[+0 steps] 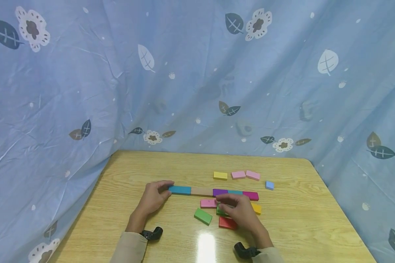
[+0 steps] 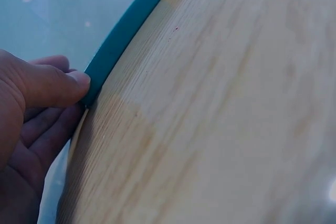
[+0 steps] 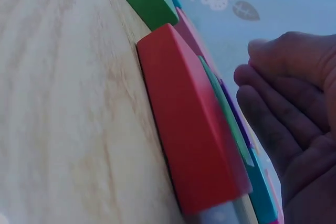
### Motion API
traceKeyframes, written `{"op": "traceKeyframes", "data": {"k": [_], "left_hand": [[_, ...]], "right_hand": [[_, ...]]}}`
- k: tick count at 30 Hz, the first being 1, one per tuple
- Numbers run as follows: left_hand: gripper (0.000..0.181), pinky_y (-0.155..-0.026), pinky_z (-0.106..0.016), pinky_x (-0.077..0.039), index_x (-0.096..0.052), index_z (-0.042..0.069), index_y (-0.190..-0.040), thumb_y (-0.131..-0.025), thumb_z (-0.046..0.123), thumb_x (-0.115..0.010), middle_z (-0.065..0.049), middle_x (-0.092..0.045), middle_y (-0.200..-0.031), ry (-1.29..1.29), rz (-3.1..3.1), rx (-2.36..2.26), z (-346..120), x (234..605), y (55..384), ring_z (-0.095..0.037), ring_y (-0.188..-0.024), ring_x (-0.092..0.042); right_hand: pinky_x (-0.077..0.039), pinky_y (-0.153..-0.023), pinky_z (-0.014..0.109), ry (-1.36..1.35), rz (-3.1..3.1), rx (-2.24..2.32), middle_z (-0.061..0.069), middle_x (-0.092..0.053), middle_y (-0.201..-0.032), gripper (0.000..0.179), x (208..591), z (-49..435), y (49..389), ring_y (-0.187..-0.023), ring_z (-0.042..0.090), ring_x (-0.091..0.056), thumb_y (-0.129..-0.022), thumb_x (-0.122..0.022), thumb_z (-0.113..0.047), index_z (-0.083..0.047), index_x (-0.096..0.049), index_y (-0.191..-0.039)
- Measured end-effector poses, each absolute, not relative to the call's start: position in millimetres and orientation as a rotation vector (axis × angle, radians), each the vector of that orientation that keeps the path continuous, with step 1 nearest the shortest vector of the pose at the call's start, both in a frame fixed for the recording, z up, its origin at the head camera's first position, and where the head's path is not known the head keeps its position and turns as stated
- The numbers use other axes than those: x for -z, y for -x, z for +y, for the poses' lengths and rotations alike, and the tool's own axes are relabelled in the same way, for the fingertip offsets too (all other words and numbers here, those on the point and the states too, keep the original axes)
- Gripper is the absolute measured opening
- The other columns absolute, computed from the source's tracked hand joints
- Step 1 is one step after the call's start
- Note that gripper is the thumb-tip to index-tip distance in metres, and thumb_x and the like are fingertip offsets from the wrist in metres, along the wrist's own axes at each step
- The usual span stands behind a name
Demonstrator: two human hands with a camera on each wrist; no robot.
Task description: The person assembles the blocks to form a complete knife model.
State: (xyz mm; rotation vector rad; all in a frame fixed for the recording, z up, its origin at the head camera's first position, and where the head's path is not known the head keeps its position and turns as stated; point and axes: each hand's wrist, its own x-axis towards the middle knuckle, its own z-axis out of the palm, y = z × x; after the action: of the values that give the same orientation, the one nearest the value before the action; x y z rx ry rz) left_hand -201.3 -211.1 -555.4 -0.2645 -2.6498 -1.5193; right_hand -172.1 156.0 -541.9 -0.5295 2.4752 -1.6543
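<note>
My left hand (image 1: 154, 197) pinches the left end of a blue block (image 1: 180, 190), thumb on its near side and fingers behind. This block is the left end of a straight row, followed by a tan block (image 1: 202, 191), a purple block (image 1: 220, 192), a teal block (image 1: 235, 193) and a magenta block (image 1: 251, 196). My right hand (image 1: 241, 212) hovers with loosely bent fingers and nothing between them. It partly hides a dark green block (image 1: 219, 211). Just left of its fingertips lies a pink block (image 1: 208, 203), and a red block (image 3: 184, 124) lies under the hand's near side.
A light green block (image 1: 203, 216) lies askew in front of the row, and an orange block (image 1: 256, 208) sits right of my right hand. Behind the row are a yellow block (image 1: 220, 176), two pink blocks (image 1: 238, 175) and a small light blue block (image 1: 269, 185). A curtain surrounds the wooden table (image 1: 299, 226).
</note>
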Motion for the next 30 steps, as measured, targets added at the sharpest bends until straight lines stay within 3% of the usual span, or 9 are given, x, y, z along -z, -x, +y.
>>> {"op": "traceKeyframes", "data": {"k": [8,20,30], "left_hand": [[0.041,-0.115,-0.051,-0.057,-0.079,0.011,-0.134,-0.096,-0.003,-0.079,-0.006,-0.077,-0.137,0.259,-2.656,1.525,-210,555,201,-0.029,-0.133,-0.072],[0.041,-0.116,-0.050,-0.056,-0.078,0.010,-0.134,-0.096,-0.003,-0.079,-0.006,-0.077,-0.138,0.254,-2.666,1.518,-210,554,201,-0.029,-0.133,-0.072],[0.041,-0.114,-0.050,-0.058,-0.079,0.010,-0.134,-0.095,-0.004,-0.079,-0.006,-0.077,-0.136,0.265,-2.646,1.526,-211,556,201,-0.028,-0.131,-0.072]], "right_hand": [[-0.066,-0.094,0.025,0.650,2.544,1.655,0.011,-0.084,-0.115,0.028,543,144,180,-0.107,0.026,-0.082,-0.095,-0.082,0.001,-0.004,-0.082,-0.122],[-0.066,-0.094,0.027,0.613,2.715,1.532,-0.005,-0.084,-0.110,0.028,549,134,178,-0.109,0.021,-0.080,-0.091,-0.087,-0.002,-0.017,-0.085,-0.115],[-0.066,-0.092,0.026,0.578,2.718,1.488,-0.007,-0.084,-0.109,0.027,549,134,173,-0.105,0.017,-0.081,-0.090,-0.088,-0.006,-0.018,-0.085,-0.114]]}}
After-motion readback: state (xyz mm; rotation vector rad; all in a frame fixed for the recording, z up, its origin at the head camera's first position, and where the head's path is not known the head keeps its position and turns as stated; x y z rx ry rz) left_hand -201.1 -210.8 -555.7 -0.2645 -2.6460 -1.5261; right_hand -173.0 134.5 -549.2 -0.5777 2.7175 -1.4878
